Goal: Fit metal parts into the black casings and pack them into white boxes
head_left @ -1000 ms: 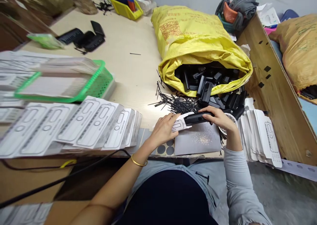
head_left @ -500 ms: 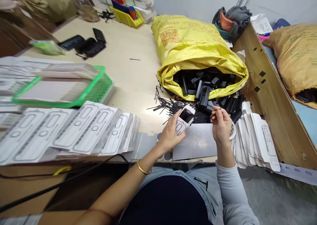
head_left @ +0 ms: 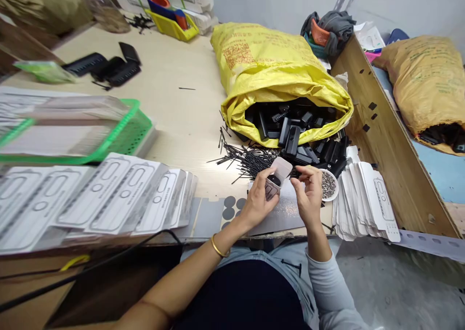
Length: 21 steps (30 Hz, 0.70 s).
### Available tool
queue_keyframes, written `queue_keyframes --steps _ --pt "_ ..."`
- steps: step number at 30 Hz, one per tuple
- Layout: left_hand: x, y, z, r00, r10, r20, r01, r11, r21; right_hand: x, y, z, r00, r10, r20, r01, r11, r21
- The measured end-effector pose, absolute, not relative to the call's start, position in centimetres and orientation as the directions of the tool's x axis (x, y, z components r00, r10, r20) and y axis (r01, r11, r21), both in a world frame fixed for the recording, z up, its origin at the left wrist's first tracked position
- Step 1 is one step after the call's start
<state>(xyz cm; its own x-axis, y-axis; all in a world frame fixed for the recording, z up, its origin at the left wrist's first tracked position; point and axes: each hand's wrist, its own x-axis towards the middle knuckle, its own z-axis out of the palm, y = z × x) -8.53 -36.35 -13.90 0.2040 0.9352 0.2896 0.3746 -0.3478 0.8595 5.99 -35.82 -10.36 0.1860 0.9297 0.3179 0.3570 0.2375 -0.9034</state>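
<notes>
My left hand (head_left: 258, 202) is wrapped round a small white carton (head_left: 283, 168). Its top flap stands up, and a black part shows inside the mouth. Close to the right of the carton is my right hand (head_left: 309, 197), thumb and forefinger apart, with nothing visible between them. A pile of thin black pins (head_left: 250, 160) lies behind the hands. Under them is a whitish sheet (head_left: 279, 218) with tiny shiny specks. A round white dish (head_left: 330, 186) of small metal pieces sits right beside my right hand.
A yellow sack (head_left: 269, 49) spills black plastic cases (head_left: 291, 140). Flattened cartons (head_left: 363, 204) stand at right, by a wooden board (head_left: 395, 141). Finished-looking white boxes (head_left: 116, 189) line the left front, near a green basket (head_left: 134, 127). A black cable (head_left: 109, 272) crosses the lower left.
My right hand has moved left, towards the carton, and its pinch has loosened; the thin dark piece in it no longer shows. The carton tilts differently, its flap raised. The view has shifted slightly.
</notes>
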Motion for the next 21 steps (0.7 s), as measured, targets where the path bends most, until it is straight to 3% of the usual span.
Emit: queue_keyframes --steps 3,5,7,10,12,16,18,21 --pt "-8.0 -36.5 -14.1 0.321 0.890 0.323 0.303 -0.420 0.856 5.1 -35.3 -11.4 0.218 0.962 0.166 0.146 0.136 -0.980" --pt "-7.7 -36.4 -14.2 0.360 0.881 0.308 0.261 -0.412 0.873 4.2 -35.1 -12.0 0.235 0.960 0.153 0.120 0.128 -0.985" --pt "-7.4 -36.2 -14.4 0.320 0.910 0.261 0.222 -0.340 0.914 3.4 -35.4 -12.5 0.263 0.923 0.281 0.214 0.228 -0.950" --pt "-7.1 -35.9 -14.6 0.254 0.948 0.190 0.150 -0.232 0.961 2.9 -36.4 -12.9 0.133 0.855 0.501 0.367 0.427 -0.826" --pt "-7.0 -36.0 -14.6 0.249 0.956 0.153 0.131 -0.190 0.973 3.0 -36.8 -12.9 0.092 0.860 0.502 0.376 0.437 -0.817" --pt "-6.7 -36.2 -14.2 0.247 0.959 0.137 0.155 -0.179 0.972 3.8 -36.9 -13.0 0.202 0.910 0.363 0.280 0.301 -0.911" --pt "-6.6 -36.3 -14.0 0.256 0.957 0.139 0.178 -0.188 0.966 4.2 -36.9 -13.4 0.193 0.892 0.409 0.318 0.337 -0.886" --pt "-6.7 -36.6 -14.3 0.276 0.950 0.146 0.197 -0.204 0.959 4.6 -37.4 -14.7 0.081 0.811 0.580 0.447 0.490 -0.748"
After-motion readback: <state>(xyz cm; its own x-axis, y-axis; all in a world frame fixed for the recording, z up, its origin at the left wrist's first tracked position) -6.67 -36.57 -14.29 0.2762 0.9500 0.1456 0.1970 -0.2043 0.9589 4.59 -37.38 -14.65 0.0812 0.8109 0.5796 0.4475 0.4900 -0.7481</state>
